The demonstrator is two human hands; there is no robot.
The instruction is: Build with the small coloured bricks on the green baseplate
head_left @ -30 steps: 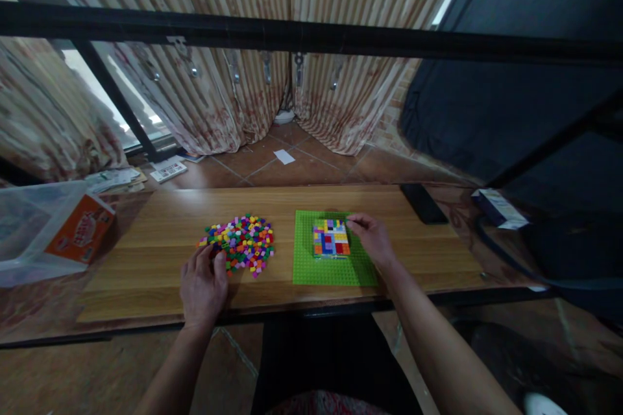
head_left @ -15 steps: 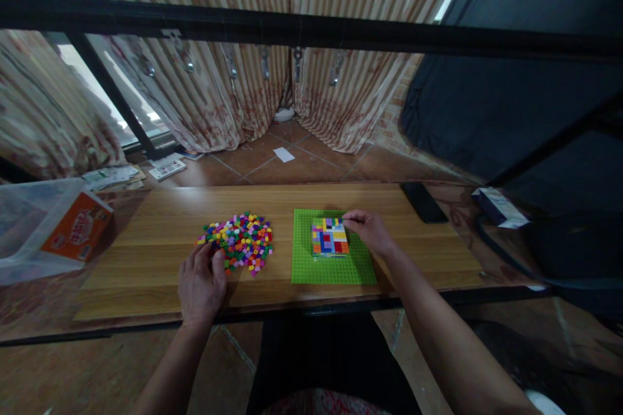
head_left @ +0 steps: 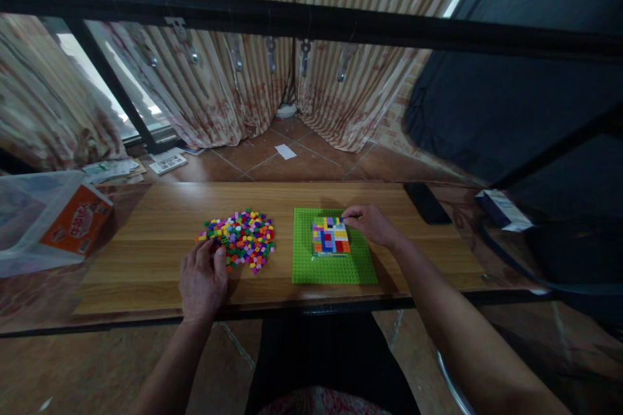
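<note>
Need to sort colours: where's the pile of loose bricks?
In the head view, the pile lies on the table, left of the green board, the left hand at its near edge.

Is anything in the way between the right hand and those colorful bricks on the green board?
Nothing visible: the right hand has its fingers at the far right corner of the colorful bricks.

This looks like a home; striped curtains (head_left: 253, 94) hang; tiled floor (head_left: 316, 165) shows.
</note>
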